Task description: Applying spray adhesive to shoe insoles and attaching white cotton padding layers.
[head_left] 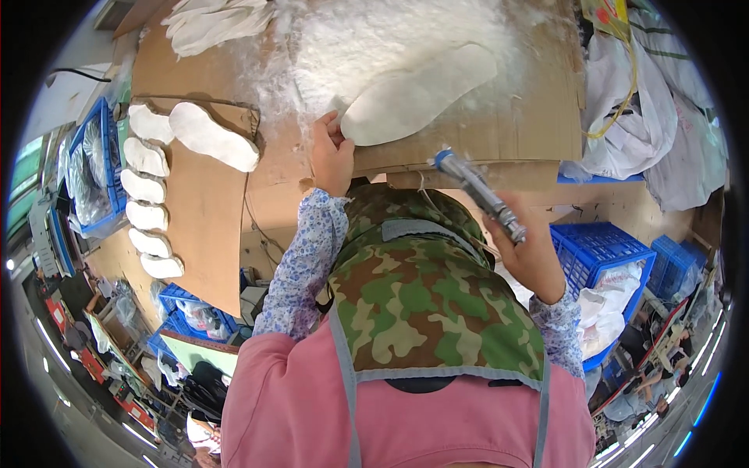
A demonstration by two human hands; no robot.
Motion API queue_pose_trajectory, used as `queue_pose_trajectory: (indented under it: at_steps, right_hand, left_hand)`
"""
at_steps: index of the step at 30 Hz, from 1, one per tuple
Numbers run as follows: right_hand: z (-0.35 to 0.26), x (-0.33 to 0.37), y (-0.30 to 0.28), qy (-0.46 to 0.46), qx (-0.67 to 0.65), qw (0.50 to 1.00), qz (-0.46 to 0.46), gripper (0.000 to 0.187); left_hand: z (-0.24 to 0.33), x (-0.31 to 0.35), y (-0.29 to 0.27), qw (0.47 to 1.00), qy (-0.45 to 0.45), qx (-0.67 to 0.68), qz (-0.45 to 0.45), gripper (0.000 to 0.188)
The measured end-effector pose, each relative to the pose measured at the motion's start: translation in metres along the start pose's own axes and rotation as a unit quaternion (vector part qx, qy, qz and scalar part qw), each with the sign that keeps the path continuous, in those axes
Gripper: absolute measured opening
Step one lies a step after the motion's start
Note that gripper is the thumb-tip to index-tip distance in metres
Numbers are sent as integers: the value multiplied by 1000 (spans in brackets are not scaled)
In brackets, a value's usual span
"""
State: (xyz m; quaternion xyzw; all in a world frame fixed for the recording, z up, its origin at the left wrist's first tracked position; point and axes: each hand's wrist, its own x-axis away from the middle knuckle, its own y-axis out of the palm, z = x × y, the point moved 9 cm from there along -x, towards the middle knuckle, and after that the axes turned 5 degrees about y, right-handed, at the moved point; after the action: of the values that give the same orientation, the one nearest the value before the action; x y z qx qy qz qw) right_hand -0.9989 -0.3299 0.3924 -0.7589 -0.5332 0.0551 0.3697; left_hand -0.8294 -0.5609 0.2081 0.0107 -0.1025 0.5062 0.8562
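Observation:
A white fleecy shoe insole (421, 93) lies on the cardboard-covered table before me, its left end at my left hand (333, 154). The fingers of that hand are bent and pinch the insole's edge. To the right, off the table's front edge, my right hand (524, 242) grips a silver, clipper-like tool (480, 187) with a blue end. The blue end points up and left toward the insole, apart from it. Loose white fluff (390, 35) lies heaped behind the insole.
Several insoles (144, 187) lie in a column on a cardboard sheet (207, 210) at left. More white pieces (214, 23) are piled at the far left. White bags (624, 109) and a blue crate (597, 246) stand at right. A yellow cord (630, 86) hangs by the bags.

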Motion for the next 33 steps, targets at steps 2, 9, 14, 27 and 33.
queue_pose_trajectory:
  at_steps: [2, 9, 14, 27, 33]
  right_hand:
    - [15, 0, -6, 40, 6, 999, 17, 34]
    - [37, 5, -28, 82, 14, 990, 118, 21]
    - [27, 5, -22, 97, -81, 979, 159, 15]
    - [-33, -14, 48, 43, -115, 984, 129, 25]
    - [-36, -9, 91, 119, -129, 978, 110, 29]
  left_hand:
    - [4, 0, -1, 1000, 7, -12, 7, 50]
    - [53, 2, -8, 993, 10, 114, -6, 52]
    - [97, 26, -60, 985, -15, 158, -72, 51]
    - [29, -17, -338, 980, -106, -42, -166, 45]
    - [2, -116, -412, 993, 2, -107, -50, 45]
